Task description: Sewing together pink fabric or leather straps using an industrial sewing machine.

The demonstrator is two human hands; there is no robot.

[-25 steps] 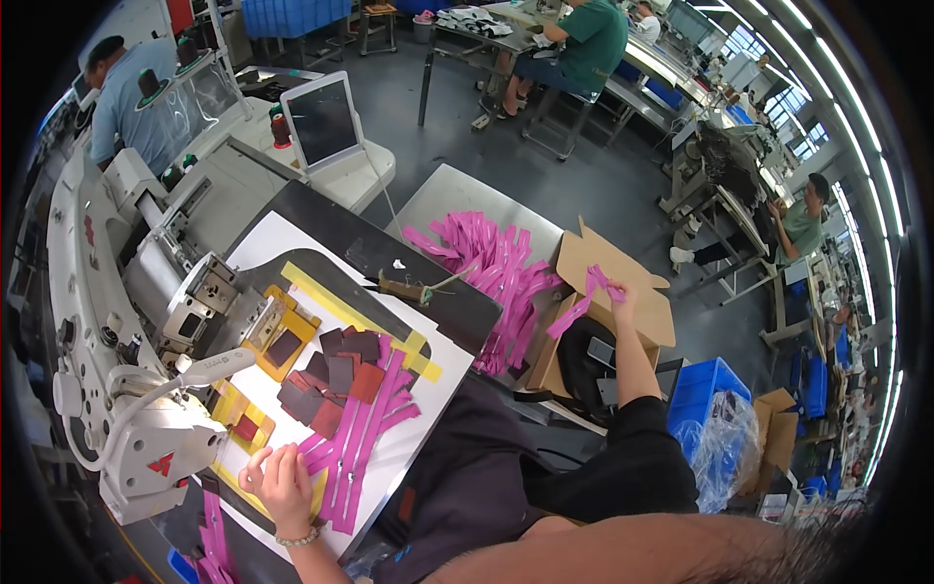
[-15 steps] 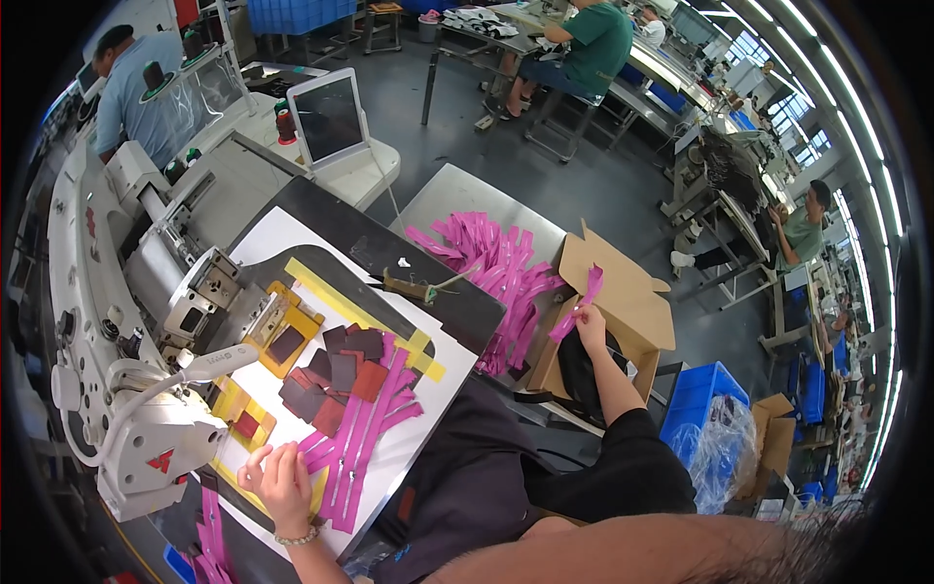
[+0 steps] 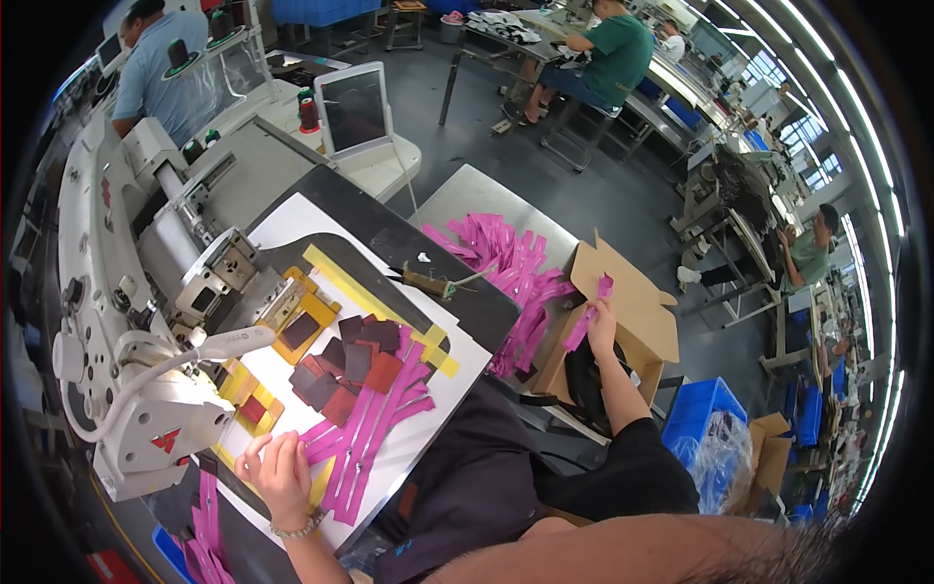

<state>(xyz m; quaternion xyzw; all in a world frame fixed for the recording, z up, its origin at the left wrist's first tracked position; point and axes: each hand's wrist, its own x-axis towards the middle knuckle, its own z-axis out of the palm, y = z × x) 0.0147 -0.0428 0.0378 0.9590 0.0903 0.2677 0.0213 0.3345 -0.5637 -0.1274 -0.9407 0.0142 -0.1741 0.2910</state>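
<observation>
My right hand [image 3: 603, 321] is closed on a magenta zipper strip [image 3: 580, 330], held out over an open cardboard box [image 3: 650, 336]. One end of the strip sticks up above the fingers, the other hangs below. My left hand [image 3: 276, 472], loosely curled with nothing visible in it, is at the near edge of the sewing machine's white work board [image 3: 399, 457]. Beside it are a yellow clamp frame [image 3: 265, 414] with a dark red patch and several magenta zipper strips [image 3: 365, 443]. Dark red and brown leather-like patches [image 3: 341, 365] lie in a loose pile beyond them.
A large white sewing machine [image 3: 161, 428] stands at the left. A heap of magenta zipper strips [image 3: 506, 263] covers part of the metal table [image 3: 462, 190]. Right of the box is a blue crate [image 3: 705, 399] with clear plastic. A screen [image 3: 355, 112] and other workers are farther off.
The picture has shifted slightly, moving the machine and table rightward. My right hand still grips the zipper strip, which now sits lower in the fingers. My left hand stays near the board's edge.
</observation>
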